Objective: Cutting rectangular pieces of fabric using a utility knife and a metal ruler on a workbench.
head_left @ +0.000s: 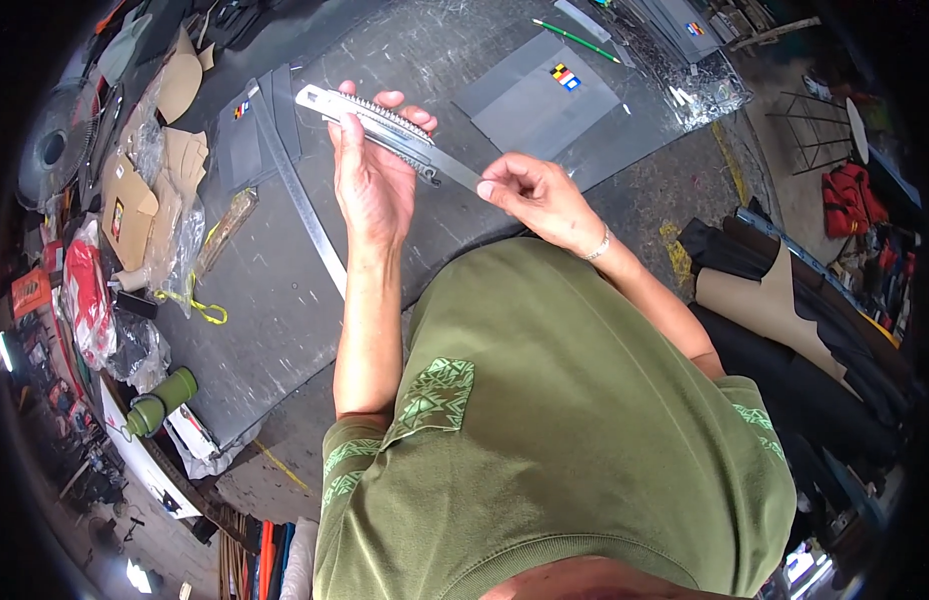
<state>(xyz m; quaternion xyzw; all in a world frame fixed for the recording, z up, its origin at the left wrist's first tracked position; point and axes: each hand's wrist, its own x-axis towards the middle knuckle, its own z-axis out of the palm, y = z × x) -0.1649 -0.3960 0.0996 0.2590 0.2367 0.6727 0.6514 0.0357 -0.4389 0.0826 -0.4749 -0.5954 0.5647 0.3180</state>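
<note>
Clock read from the middle of the view, 12 at the top edge. Nearest, from the centre down to 6: a green shirt (pixel 585 400) is worn, its pocket patterned. At 11, the left hand (pixel 380 195) is turned palm up, its fingers and thumb closed around a silver cutter (pixel 380 122). The cutter is held above the table (pixel 260 345), tilted, one end toward 11. From its other end a flat metal strip (pixel 457 168) is stretched toward 1, its tip pinched between thumb and forefinger of the right hand (pixel 545 203). A bracelet (pixel 600 243) is worn on that wrist.

On the table at 10, a steel ruler (pixel 296 190) is laid, its near end hidden by the left forearm; grey sheets (pixel 240 155) are partly covered by its far end. Between 12 and 1, a grey panel (pixel 525 110) is marked with a small coloured sticker (pixel 565 77). Beyond it, a green pencil (pixel 575 40) is seen.

Farther out: cardboard (pixel 133 210) is heaped between 9 and 10; a green bottle (pixel 168 395) is seen past 8; a red bag (pixel 853 200) is placed between 2 and 3.
</note>
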